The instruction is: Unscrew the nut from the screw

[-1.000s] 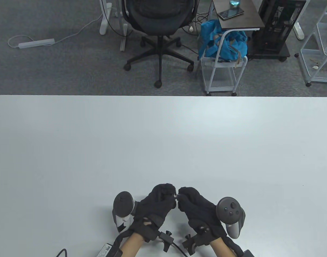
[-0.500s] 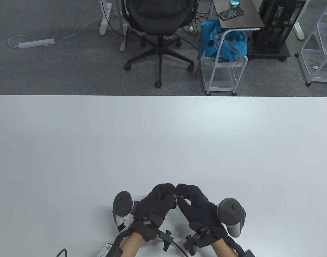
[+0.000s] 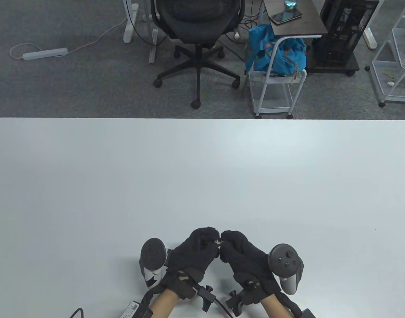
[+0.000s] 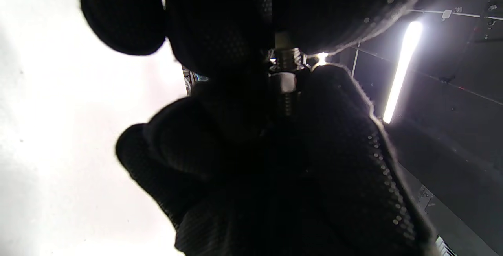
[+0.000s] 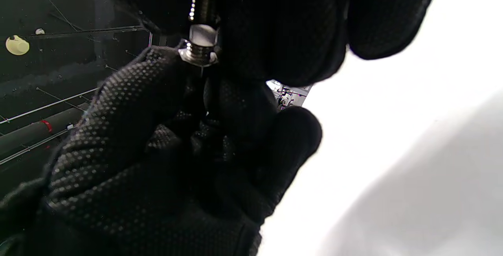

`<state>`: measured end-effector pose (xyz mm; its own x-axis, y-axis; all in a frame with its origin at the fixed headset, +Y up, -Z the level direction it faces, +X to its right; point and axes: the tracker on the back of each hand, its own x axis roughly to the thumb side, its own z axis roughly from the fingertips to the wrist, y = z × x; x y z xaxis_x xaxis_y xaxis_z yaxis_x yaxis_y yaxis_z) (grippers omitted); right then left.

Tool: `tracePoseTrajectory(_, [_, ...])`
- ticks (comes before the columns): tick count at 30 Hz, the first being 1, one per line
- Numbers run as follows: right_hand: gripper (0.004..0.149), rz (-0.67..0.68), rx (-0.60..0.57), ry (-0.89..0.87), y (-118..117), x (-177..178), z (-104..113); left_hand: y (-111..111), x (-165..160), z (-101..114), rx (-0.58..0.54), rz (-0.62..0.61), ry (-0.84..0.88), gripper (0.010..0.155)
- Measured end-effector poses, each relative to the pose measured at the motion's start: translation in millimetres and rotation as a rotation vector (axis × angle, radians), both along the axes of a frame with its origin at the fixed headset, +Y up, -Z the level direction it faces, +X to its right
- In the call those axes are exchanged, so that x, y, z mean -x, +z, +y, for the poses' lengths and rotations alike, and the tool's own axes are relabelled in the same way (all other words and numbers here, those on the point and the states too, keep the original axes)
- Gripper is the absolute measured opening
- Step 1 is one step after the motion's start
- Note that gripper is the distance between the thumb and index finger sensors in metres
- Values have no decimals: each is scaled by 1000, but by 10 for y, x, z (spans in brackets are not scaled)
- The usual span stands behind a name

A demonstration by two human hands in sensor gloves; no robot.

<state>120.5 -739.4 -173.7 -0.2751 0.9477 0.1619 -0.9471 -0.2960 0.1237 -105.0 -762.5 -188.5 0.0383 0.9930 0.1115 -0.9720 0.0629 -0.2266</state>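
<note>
The pale counter [image 3: 202,172] runs bare from its far edge to the near edge, where both hands meet. The left hand [image 3: 192,255] and right hand [image 3: 243,258] curl fingertip to fingertip, pinching the screw [image 4: 286,57] and its nut [image 4: 283,83] between them, just above the surface.

Left hand [image 3: 195,253] and right hand [image 3: 243,260], both gloved, meet fingertip to fingertip low over the near bench edge. Fingers of each are curled into a pinching grip, thumbs opposed; forearms enter from below, converging.
</note>
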Motion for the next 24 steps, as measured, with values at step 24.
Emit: tracePoseTrajectory(24, [57,35,86,-11,-9,9,-63,-12,-4,-23,32,-25,14,48])
